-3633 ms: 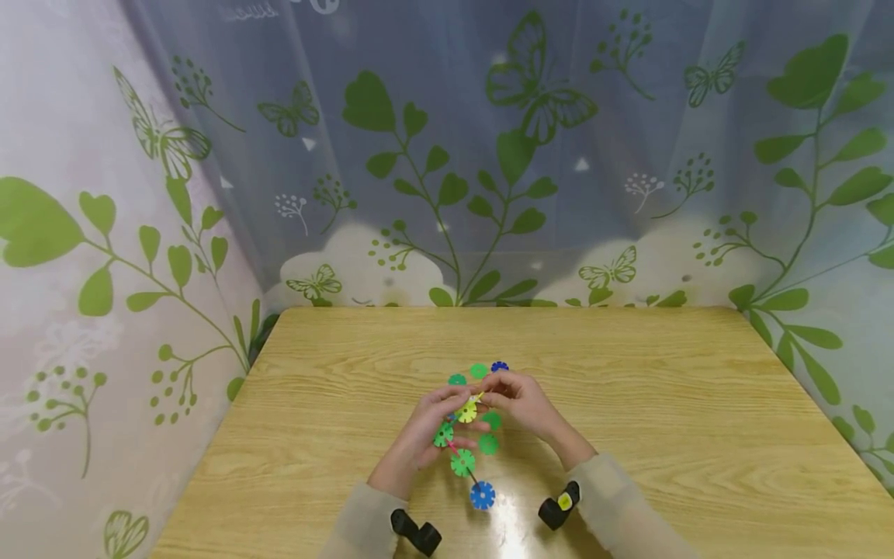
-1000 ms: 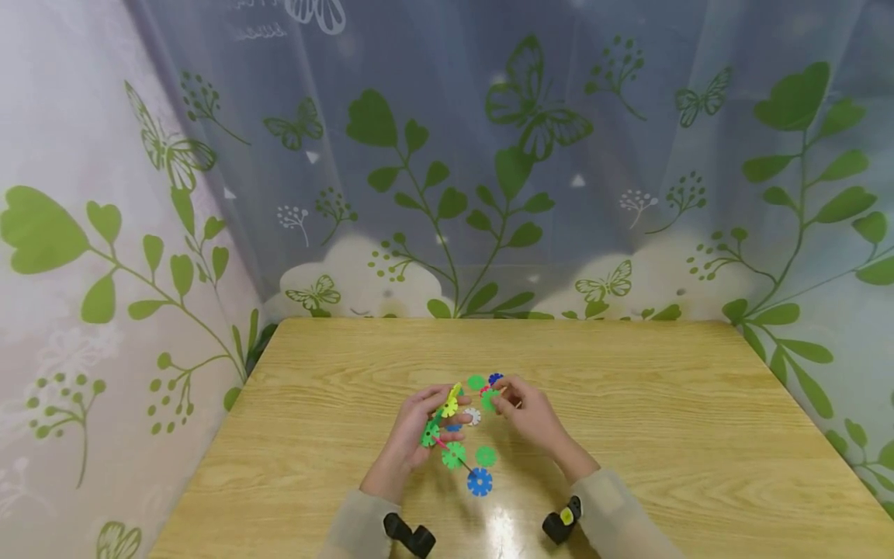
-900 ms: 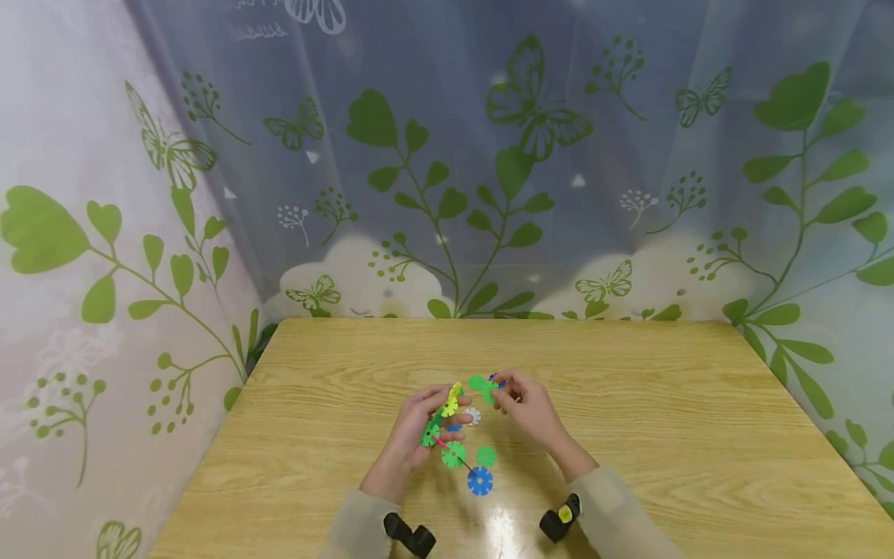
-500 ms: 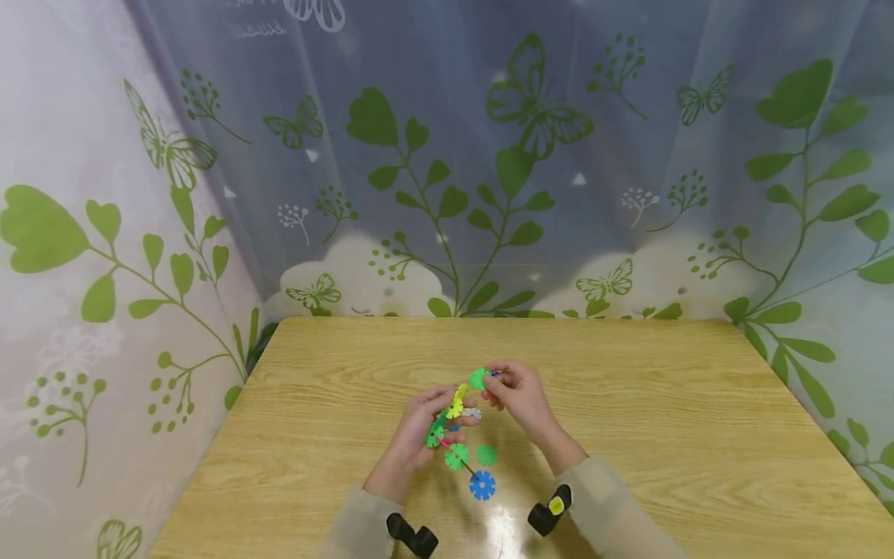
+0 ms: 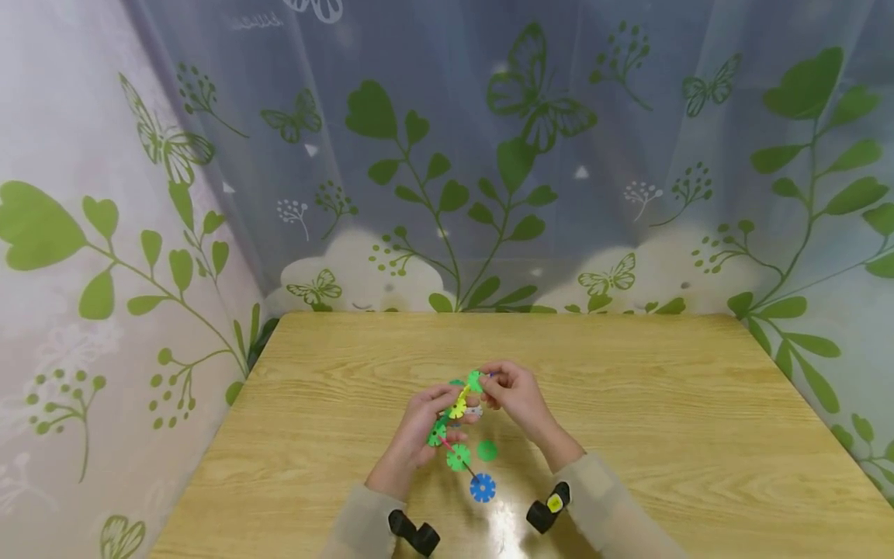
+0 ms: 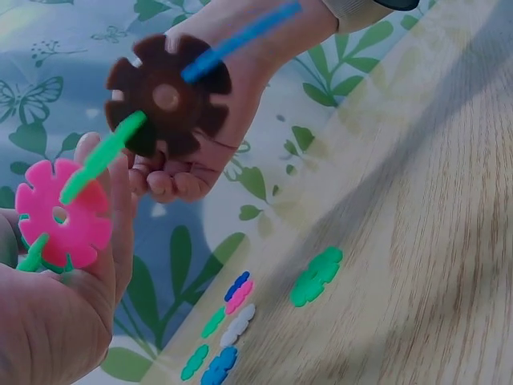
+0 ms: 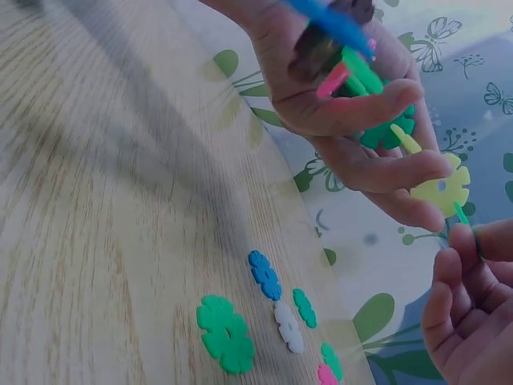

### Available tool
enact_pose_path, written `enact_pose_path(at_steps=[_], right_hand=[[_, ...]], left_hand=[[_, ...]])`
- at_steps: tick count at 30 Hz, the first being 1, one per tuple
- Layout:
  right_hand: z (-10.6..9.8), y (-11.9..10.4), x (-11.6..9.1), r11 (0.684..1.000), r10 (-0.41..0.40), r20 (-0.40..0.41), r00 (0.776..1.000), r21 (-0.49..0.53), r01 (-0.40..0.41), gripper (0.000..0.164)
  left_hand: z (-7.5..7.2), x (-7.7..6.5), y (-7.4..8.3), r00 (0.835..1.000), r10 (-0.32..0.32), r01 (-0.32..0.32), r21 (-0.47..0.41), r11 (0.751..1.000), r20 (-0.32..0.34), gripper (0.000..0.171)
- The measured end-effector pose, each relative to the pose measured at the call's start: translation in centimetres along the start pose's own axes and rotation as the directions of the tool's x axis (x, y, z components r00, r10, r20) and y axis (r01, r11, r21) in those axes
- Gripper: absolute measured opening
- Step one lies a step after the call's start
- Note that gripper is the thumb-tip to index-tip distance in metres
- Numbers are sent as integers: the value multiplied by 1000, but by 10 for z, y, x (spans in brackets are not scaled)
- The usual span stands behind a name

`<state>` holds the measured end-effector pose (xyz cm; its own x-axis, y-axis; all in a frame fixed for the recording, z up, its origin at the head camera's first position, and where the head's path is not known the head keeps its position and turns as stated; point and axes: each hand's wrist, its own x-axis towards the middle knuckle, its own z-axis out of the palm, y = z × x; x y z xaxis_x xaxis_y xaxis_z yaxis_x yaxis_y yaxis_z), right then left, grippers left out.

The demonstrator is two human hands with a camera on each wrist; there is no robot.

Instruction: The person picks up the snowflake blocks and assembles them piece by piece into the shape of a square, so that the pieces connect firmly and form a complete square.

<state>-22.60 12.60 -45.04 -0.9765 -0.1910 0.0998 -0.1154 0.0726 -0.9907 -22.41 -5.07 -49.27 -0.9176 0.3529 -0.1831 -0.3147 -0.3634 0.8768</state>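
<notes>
My left hand (image 5: pixel 415 427) holds a chain of notched interlocking plastic discs, its fingers curled about the middle. From the near end hangs a blue disc (image 5: pixel 482 487), followed by a green disc (image 5: pixel 458 456). A brown disc (image 6: pixel 168 96) and a pink disc (image 6: pixel 48 220) show edge-on from above but clearly in the left wrist view. Beyond the left fingers the chain ends in a yellow disc (image 7: pixel 449 192). My right hand (image 5: pixel 517 392) pinches a green disc (image 5: pixel 475 380) between thumb and forefinger, its edge touching the yellow end; how deep the slots engage cannot be seen.
Several loose discs lie on the wooden table (image 5: pixel 628 404) under the hands. They include a larger-looking green disc (image 7: pixel 225 333), a white disc (image 7: pixel 288 327), a blue disc (image 7: pixel 264 275) and a pink disc (image 6: pixel 239 297). A patterned curtain (image 5: pixel 447 155) hangs behind the table.
The right hand, earlier near the far loose discs with the green disc, has moved left and brought it against the yellow end of the chain. The left hand keeps its hold, shifted slightly right.
</notes>
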Motion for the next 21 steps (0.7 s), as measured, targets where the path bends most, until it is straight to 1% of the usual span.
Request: enact_pose_path(at_steps=[6,10,13,17,19,21], right_hand=[[-3,-1,-1,998,-37,54,998,-52,40,18],[-6,-1,-1,996,-53,87,995,-65,59,17],[-9,12,4,996,-56,124,991,-62,64,16],[-13,29,9,995,-58,157,986,-77,70,16],[-14,30,8,994,-59,159,986,-81,73,17],[-14,31,8,995,-58,155,986,-69,69,19]], left_hand=[[2,-1,0,1000,4,-4,13,1000,-22,41],[4,-1,0,999,-5,6,23,1000,-45,43],[4,-1,0,997,-20,22,36,999,-70,39],[5,-1,-1,997,-36,39,43,998,-74,29],[5,0,-2,997,-43,46,34,998,-71,27],[5,1,-3,996,-45,47,26,999,-77,30]])
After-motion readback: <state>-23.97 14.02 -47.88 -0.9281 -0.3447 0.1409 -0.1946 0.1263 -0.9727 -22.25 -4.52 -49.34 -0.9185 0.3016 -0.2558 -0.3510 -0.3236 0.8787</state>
